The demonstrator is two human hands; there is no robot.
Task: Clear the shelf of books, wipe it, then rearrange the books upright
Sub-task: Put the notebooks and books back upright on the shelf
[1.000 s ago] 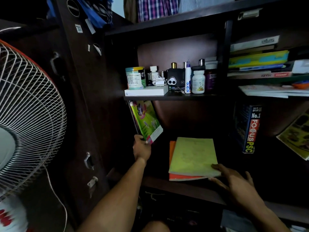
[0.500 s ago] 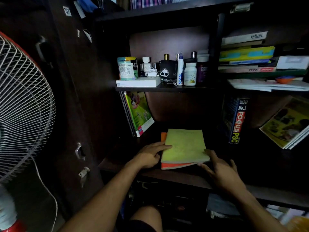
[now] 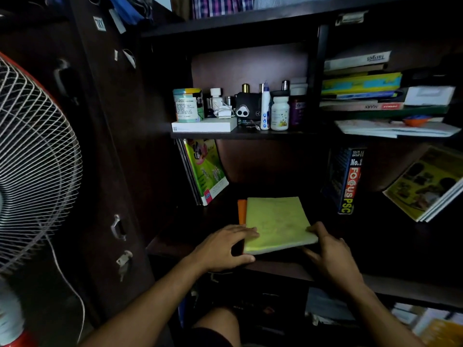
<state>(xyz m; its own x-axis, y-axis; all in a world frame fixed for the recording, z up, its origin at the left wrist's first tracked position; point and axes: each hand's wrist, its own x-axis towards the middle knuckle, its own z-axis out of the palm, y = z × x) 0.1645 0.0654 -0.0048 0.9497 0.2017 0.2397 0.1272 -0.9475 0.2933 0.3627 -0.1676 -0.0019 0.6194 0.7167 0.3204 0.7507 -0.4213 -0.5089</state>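
A yellow-green book (image 3: 275, 221) lies flat on an orange book (image 3: 242, 211) on the dark shelf (image 3: 413, 246). My left hand (image 3: 225, 249) grips the stack's near left corner, fingers on top and thumb below. My right hand (image 3: 328, 249) holds its near right corner, thumb on the cover. Several thin books with a green cover (image 3: 205, 169) lean against the shelf's left wall. A thick dark book marked FOCUS PSC (image 3: 347, 181) stands upright at the right.
A yellow magazine (image 3: 426, 184) leans at the far right. The upper shelf holds a tin (image 3: 188, 105), a white box (image 3: 204, 126) and bottles (image 3: 279, 113). Flat book piles (image 3: 363, 86) sit upper right. A standing fan (image 3: 32, 159) is close on the left.
My left hand let go of the leaning green books and came down onto the flat stack's left corner. My right hand closed in on its right corner.
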